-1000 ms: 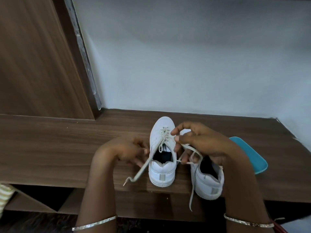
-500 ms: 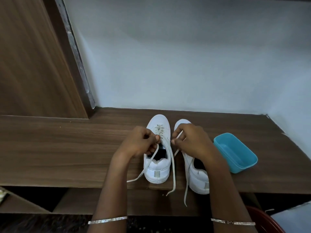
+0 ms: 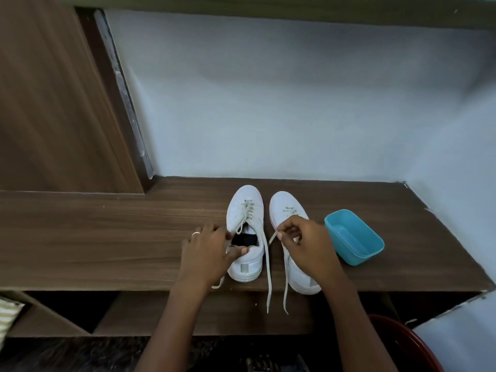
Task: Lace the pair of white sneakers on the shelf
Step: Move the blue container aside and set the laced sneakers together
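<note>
Two white sneakers stand side by side, toes to the wall, on the wooden shelf point(image 3: 107, 237). The left sneaker point(image 3: 245, 208) is laced partway; its lace ends point(image 3: 267, 264) trail over the shelf's front edge. My left hand point(image 3: 208, 253) grips the collar of this shoe, thumb on its heel rim. The right sneaker point(image 3: 288, 208) shows lacing only near the toe. My right hand point(image 3: 306, 245) sits over its opening and pinches a lace end point(image 3: 273, 237) between thumb and forefinger. Another lace end of this shoe hangs off the front edge.
A turquoise plastic tub point(image 3: 354, 237) stands just right of the right sneaker. A wooden panel point(image 3: 53, 103) rises at the left, the pale wall point(image 3: 295, 116) behind. Open compartments lie under the shelf, and a dark red round rim point(image 3: 413, 342) shows at the lower right.
My left hand let go of the left sneaker's lace and dropped to its heel collar. My right hand moved right onto the right sneaker, pinching that shoe's lace end. The camera view tilted up.
</note>
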Demonstrator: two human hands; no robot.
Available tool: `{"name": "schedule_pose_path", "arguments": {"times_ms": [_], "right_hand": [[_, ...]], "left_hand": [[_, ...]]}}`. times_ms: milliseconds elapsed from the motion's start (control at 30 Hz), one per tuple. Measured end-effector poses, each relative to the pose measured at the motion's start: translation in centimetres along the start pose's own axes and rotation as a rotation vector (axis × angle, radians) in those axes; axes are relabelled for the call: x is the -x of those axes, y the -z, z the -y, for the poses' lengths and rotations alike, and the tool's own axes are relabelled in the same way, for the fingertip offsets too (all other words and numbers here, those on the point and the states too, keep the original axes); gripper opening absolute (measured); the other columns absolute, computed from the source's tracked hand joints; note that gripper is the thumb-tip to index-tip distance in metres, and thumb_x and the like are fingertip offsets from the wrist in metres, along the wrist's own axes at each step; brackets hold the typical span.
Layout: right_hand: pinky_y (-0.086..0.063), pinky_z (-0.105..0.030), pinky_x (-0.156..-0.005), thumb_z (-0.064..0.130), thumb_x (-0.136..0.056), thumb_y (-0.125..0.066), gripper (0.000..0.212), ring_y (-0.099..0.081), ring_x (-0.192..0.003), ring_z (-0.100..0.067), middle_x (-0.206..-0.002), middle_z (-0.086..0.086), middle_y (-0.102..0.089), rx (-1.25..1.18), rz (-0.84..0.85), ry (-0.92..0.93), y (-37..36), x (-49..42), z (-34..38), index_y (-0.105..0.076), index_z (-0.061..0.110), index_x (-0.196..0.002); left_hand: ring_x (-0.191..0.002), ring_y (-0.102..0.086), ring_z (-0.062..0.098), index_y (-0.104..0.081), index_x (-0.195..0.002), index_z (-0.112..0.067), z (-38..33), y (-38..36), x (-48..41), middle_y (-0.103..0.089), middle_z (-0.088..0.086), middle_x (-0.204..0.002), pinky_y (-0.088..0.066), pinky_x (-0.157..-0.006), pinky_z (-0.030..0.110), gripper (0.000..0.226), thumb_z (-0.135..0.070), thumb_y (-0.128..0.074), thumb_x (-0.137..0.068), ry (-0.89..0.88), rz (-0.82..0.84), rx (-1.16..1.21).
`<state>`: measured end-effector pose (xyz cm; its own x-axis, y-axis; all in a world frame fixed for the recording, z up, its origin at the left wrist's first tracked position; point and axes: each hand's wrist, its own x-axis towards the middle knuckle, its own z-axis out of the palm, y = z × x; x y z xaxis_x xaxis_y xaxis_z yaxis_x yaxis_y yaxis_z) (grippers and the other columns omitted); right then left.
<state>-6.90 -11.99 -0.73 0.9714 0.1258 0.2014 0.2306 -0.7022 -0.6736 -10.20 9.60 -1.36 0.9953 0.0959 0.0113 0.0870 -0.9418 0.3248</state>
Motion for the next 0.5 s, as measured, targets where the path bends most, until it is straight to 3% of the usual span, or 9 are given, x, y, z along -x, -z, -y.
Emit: {"name": "schedule_pose_path", "arguments": {"times_ms": [100,200,267,333,500], "right_hand": [[-0.045,-0.032,-0.097,0.021,-0.094,-0.061,0.024,-0.058,-0.11,-0.008,-0.114,0.012,-0.07,0.164,0.172,0.116,-0.7,1.1,-0.3,-0.07,0.028,-0.115],[-0.036,-0.042,-0.106,0.024,-0.098,-0.052,0.03,-0.052,-0.121,-0.014,-0.123,0.011,-0.067,0.333,0.264,0.11,-1.4,1.6,0.2,-0.067,0.032,-0.123],[-0.042,-0.043,-0.102,0.026,-0.096,-0.054,0.026,-0.059,-0.113,-0.014,-0.114,0.012,-0.071,0.305,0.172,0.122,-0.8,2.0,0.3,-0.071,0.032,-0.115],[-0.052,-0.042,-0.089,0.024,-0.093,-0.061,0.018,-0.065,-0.098,-0.013,-0.101,0.011,-0.074,0.164,-0.03,0.093,0.5,2.5,-0.6,-0.075,0.027,-0.103],[-0.052,-0.026,-0.078,0.012,-0.091,-0.068,0.009,-0.067,-0.084,-0.011,-0.09,0.005,-0.074,0.03,-0.407,-0.058,5.5,3.4,-4.2,-0.075,0.015,-0.096]], "left_hand": [[-0.103,-0.061,0.024,-0.068,-0.105,-0.024,0.4,-0.1,0.8,-0.059,-0.005,-0.115,-0.049,-0.083,0.038,0.045,-0.065,-0.056,-0.088,0.039,-0.023,0.084],[-0.098,-0.063,0.025,-0.07,-0.103,-0.025,-0.7,0.0,1.6,-0.062,-0.006,-0.111,-0.049,-0.079,0.037,0.034,-0.056,-0.06,-0.091,0.016,-0.108,0.123],[-0.093,-0.063,0.023,-0.07,-0.098,-0.025,-2.0,-0.1,1.7,-0.065,-0.005,-0.103,-0.049,-0.076,0.036,0.022,-0.044,-0.065,-0.09,-0.029,-0.218,0.141],[-0.087,-0.063,0.018,-0.069,-0.091,-0.024,-4.1,-0.1,1.8,-0.066,-0.006,-0.093,-0.048,-0.072,0.033,0.009,-0.032,-0.068,-0.089,-0.086,-0.3,0.231],[-0.074,-0.063,0.003,-0.072,-0.088,-0.022,-11.0,-0.6,1.7,-0.07,-0.013,-0.082,-0.048,-0.066,0.024,0.007,-0.02,-0.066,-0.091,-0.186,-0.287,0.602]]}}
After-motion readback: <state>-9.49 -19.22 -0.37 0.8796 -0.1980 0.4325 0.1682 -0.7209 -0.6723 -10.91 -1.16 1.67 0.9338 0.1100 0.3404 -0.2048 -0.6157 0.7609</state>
